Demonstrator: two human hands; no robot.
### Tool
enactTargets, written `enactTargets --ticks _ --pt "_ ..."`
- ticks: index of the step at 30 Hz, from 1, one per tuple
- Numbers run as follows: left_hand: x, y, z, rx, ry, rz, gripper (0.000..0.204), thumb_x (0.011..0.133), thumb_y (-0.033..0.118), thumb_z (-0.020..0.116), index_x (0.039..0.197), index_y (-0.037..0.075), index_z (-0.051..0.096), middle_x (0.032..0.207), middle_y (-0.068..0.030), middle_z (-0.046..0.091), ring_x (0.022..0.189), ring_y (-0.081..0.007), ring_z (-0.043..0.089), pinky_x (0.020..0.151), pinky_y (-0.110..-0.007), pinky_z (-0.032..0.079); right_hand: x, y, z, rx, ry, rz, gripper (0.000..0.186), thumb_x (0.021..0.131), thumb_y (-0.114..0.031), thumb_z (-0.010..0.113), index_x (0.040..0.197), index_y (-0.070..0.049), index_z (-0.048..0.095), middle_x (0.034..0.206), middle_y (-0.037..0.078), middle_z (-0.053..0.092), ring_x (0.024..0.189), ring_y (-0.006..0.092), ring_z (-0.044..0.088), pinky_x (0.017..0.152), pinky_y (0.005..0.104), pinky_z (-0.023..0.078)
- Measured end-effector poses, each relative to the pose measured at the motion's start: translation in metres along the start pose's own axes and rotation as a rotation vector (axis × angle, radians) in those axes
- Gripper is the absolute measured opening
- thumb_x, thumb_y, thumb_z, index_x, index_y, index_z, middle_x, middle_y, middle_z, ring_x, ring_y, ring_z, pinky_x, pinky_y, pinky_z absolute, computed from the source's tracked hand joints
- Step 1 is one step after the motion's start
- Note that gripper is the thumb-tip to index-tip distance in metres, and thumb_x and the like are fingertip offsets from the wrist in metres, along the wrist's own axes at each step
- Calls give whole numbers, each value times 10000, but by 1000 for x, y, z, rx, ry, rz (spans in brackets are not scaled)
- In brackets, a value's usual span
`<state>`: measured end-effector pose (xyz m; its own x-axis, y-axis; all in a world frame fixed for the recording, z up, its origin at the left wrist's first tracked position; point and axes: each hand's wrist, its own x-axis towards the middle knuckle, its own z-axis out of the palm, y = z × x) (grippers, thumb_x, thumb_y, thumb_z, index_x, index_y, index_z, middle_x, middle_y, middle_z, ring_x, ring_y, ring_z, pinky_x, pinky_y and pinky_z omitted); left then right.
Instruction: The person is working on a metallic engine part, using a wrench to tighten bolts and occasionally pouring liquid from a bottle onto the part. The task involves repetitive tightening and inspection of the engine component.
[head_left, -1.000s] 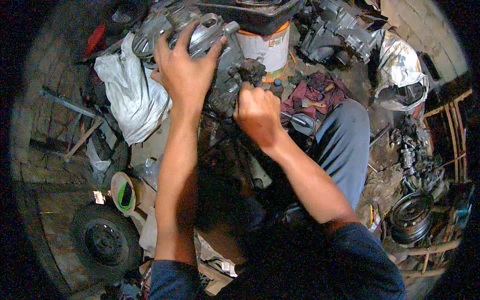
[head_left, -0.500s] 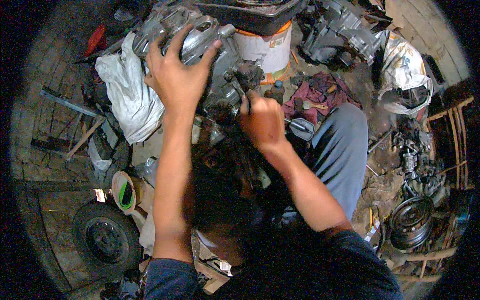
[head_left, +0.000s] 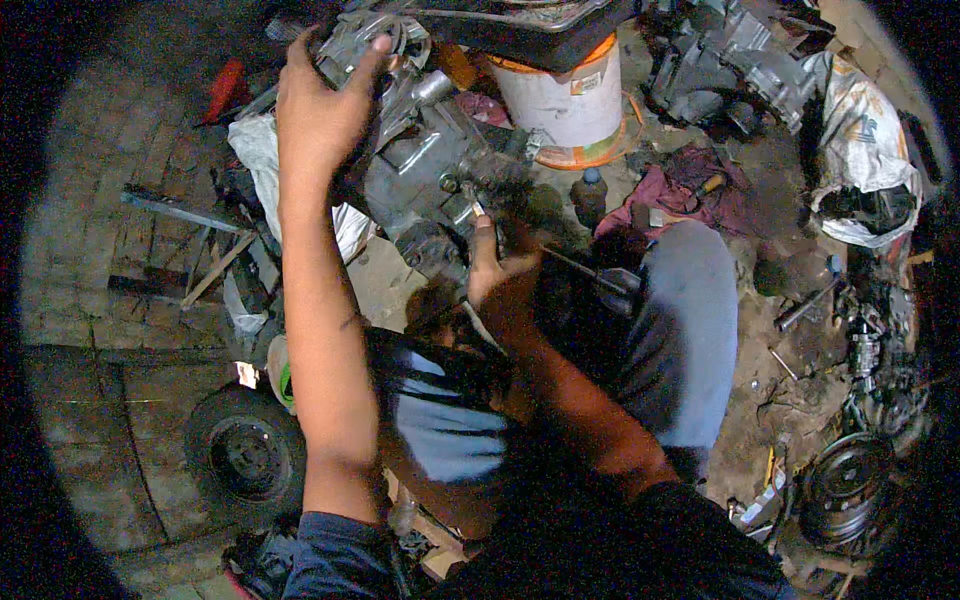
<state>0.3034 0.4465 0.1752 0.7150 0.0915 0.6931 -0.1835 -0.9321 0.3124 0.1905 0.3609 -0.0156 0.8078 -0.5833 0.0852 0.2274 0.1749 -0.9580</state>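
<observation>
A grey metal gearbox casing (head_left: 415, 165) lies in front of me, its round end at the far left. My left hand (head_left: 322, 118) grips that far end, thumb along the near side and fingers over the outer edge. My right hand (head_left: 508, 272) is closed round a wrench (head_left: 474, 203), whose head reaches a bolt area on the casing's near right side. Shadow hides part of the right hand's fingers. A long thin shaft with a dark handle (head_left: 618, 284) shows to the right of that hand, by my knee.
A white bucket (head_left: 560, 105) with an orange rim stands behind, a black tray (head_left: 540, 35) on top. A maroon rag (head_left: 690, 190) and small dark bottle (head_left: 588, 198) lie right. Another casing (head_left: 735, 75), a white sack (head_left: 858, 140), a wheel rim (head_left: 850, 470) and a tyre (head_left: 245, 455) surround me.
My left hand has moved from spread over the casing's top to its far left end. My right hand has come lower and nearer with the wrench. The whole view has shifted slightly.
</observation>
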Motion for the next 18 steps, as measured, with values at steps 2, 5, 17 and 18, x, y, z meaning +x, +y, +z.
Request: enactTargets --ticks 2,5,17,18 --pt "-4 3 -4 87 -97 -46 591 847 414 705 1216 -15 535 1134 -301 626 1086 -437 607 939 -454 461 5 -19 -10 -11 -188 231 219 948 -205 600 1025 -7 653 993 165 676 894 305 632 851 409 470" --pt "-8 0 -6 80 -101 -39 517 836 342 706 1194 3 551 1121 -265 640 1064 -433 612 913 -450 471 16 -39 -14 9 -297 361 258 950 -238 616 1057 -6 652 1064 168 679 974 319 628 911 421 458" --pt "-8 3 -10 91 -105 -62 448 822 266 693 1181 34 558 1104 -248 653 1036 -414 629 879 -440 482 20 -34 3 146 -110 361 244 925 -120 628 748 46 650 666 17 606 619 112 487 583 300 399" --pt "-11 7 -10 96 -94 -61 453 819 266 695 1184 35 558 1104 -246 654 1033 -413 631 878 -438 483 17 -35 -2 133 -136 323 245 925 -120 627 744 44 647 662 12 596 616 110 475 578 300 392"
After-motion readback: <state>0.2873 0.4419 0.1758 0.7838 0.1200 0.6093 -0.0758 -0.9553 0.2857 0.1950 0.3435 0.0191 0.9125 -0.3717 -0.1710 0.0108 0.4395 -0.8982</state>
